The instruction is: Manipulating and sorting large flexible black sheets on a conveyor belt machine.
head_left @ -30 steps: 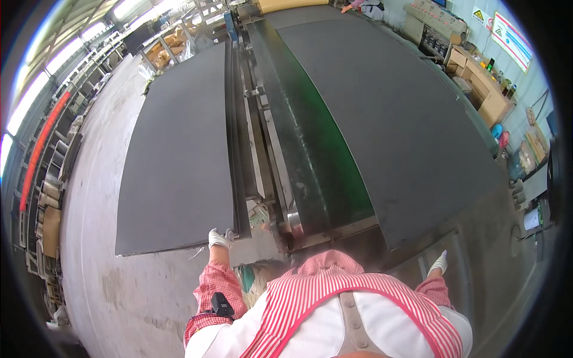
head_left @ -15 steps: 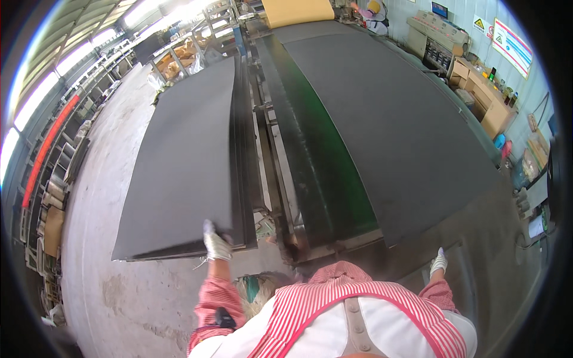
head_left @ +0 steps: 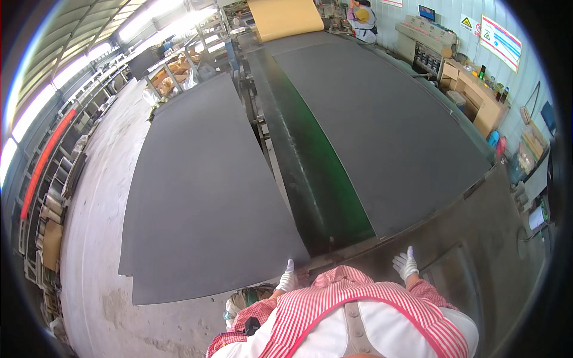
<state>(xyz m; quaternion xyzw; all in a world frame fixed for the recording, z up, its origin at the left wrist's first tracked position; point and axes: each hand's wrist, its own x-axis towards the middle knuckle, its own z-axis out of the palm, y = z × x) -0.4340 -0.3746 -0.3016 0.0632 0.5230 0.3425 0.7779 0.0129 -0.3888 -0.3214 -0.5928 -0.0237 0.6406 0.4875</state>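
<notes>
A large dark grey sheet lies on a stack of the same sheets to my left, its near right corner by my left hand. That white-gloved hand rests at the corner with fingers closed against the edge. A second dark grey sheet lies on the green conveyor belt in front of me. My right hand, also in a white glove, is spread open on the dark metal plate at the belt's near end, just short of the sheet's edge.
A tan sheet sits at the belt's far end, where another person stands. Racks and shelving line the left wall beyond a concrete floor. A wooden desk with bottles is at the right.
The left sheet has slid toward me and to the right, now covering the stack fully. My left hand moved right along its near edge to the corner. My right hand stays on the metal plate.
</notes>
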